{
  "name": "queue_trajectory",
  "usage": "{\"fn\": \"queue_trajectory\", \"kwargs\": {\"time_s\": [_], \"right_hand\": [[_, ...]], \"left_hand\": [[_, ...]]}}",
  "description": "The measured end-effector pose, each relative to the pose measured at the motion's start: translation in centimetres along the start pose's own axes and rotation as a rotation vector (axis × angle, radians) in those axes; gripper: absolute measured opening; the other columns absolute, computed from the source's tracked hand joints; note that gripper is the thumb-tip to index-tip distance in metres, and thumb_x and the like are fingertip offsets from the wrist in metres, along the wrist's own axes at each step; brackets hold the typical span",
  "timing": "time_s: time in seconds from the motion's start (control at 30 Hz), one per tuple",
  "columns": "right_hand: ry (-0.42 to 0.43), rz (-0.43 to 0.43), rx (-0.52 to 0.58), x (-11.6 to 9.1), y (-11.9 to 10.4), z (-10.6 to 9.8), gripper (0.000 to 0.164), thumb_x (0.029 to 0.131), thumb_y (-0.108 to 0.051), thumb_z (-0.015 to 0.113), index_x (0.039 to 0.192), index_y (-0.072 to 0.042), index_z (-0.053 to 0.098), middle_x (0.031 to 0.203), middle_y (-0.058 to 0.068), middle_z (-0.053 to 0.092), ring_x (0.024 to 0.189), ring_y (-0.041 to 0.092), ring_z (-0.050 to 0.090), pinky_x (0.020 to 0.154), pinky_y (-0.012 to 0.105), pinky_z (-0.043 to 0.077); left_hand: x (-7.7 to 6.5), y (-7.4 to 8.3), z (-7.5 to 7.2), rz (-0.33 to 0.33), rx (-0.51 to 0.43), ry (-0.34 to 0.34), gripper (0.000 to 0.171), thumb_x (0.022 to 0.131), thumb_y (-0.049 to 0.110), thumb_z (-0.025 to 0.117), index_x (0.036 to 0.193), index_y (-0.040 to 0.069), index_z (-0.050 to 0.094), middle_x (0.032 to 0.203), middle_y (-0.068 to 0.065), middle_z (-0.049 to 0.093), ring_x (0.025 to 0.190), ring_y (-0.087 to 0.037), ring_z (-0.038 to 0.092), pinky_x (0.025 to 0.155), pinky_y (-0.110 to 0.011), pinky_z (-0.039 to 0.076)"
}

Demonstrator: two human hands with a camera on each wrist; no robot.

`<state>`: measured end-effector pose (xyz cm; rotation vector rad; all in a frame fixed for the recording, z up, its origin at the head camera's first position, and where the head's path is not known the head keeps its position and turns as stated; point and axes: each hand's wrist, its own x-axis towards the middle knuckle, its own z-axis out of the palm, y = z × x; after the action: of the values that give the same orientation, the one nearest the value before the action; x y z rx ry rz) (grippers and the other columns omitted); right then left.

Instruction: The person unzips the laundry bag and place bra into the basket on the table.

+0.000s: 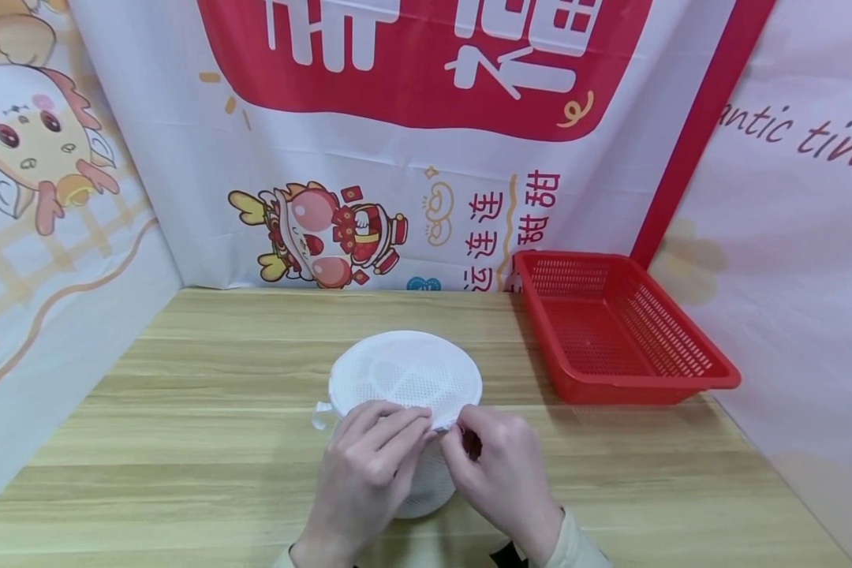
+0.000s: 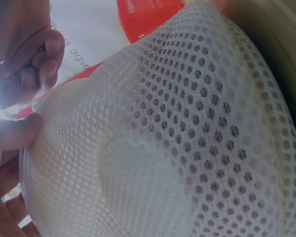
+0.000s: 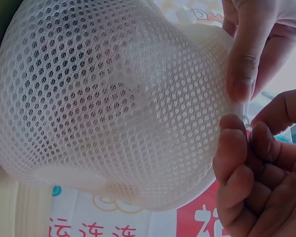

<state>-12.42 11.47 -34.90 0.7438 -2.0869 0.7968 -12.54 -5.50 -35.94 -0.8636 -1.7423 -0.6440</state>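
Note:
A white mesh laundry bag [image 1: 397,363], round-topped and roughly cylindrical, stands upright on the wooden table. My left hand [image 1: 372,461] grips the front of its top rim, fingers laid over the top and thumb [image 3: 242,74] pressed on the mesh side. Just to the right, my right hand [image 1: 500,465] pinches the edge of the same rim between thumb and curled fingers [image 3: 232,148]. The small part within that pinch is hidden. A white fabric loop [image 1: 322,414] sticks out from the rim's left side. Honeycomb mesh [image 2: 197,108] fills much of both wrist views.
A red plastic basket [image 1: 575,386] with slotted walls sits at the back right of the table [image 1: 184,379]. Behind the table hangs a printed red and white cloth [image 1: 426,150], with more printed cloth [image 1: 809,276] along both sides.

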Motion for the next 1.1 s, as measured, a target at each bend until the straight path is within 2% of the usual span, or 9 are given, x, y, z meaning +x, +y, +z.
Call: {"fn": "queue_trajectory", "kwargs": {"time_s": [0.17, 0.37, 0.57, 0.87, 1.1], "right_hand": [[-0.030, -0.052, 0.048, -0.01, -0.02, 0.02, 0.032, 0.080, -0.003, 0.057, 0.061, -0.023, 0.039, 0.057, -0.014, 0.036, 0.050, -0.001, 0.032, 0.043, 0.010, 0.025], [-0.032, -0.101, 0.101, -0.18, -0.11, 0.37, 0.031, 0.077, -0.002, 0.057, 0.063, -0.023, 0.040, 0.058, -0.015, 0.036, 0.050, -0.002, 0.033, 0.044, 0.009, 0.026], [-0.057, -0.081, 0.036, -0.28, -0.06, 0.41, 0.028, 0.078, -0.005, 0.057, 0.062, -0.023, 0.042, 0.058, -0.014, 0.038, 0.050, -0.002, 0.034, 0.045, 0.009, 0.026], [-0.069, -0.096, -0.058, -0.35, 0.21, 0.42, 0.029, 0.073, -0.007, 0.066, 0.062, -0.023, 0.044, 0.056, -0.015, 0.037, 0.050, -0.004, 0.031, 0.044, 0.008, 0.022], [-0.114, -0.072, -0.105, -0.49, -0.08, 0.23, 0.033, 0.075, -0.009, 0.064, 0.060, -0.025, 0.039, 0.057, -0.017, 0.031, 0.049, -0.004, 0.028, 0.042, 0.011, 0.019]], "left_hand": [[0.20, -0.03, 0.03, 0.011, -0.012, 0.004, 0.025, 0.099, 0.016, 0.058, 0.091, 0.001, 0.076, 0.093, -0.007, 0.072, 0.081, -0.026, 0.064, 0.076, -0.041, 0.052], [0.43, 0.00, 0.06, 0.053, -0.014, 0.022, 0.025, 0.099, 0.015, 0.058, 0.091, 0.000, 0.075, 0.093, -0.007, 0.071, 0.080, -0.026, 0.064, 0.076, -0.040, 0.052], [0.48, -0.13, 0.10, 0.076, -0.028, 0.032, 0.025, 0.100, 0.013, 0.057, 0.091, -0.001, 0.075, 0.093, -0.008, 0.071, 0.079, -0.025, 0.063, 0.076, -0.039, 0.052], [0.47, -0.21, 0.18, 0.083, -0.025, 0.013, 0.025, 0.100, 0.011, 0.054, 0.093, -0.002, 0.075, 0.096, -0.009, 0.071, 0.081, -0.026, 0.064, 0.077, -0.039, 0.052], [0.26, -0.22, 0.18, 0.072, -0.028, -0.008, 0.024, 0.100, 0.010, 0.054, 0.094, -0.002, 0.075, 0.097, -0.009, 0.071, 0.082, -0.026, 0.064, 0.076, -0.038, 0.052]]}}
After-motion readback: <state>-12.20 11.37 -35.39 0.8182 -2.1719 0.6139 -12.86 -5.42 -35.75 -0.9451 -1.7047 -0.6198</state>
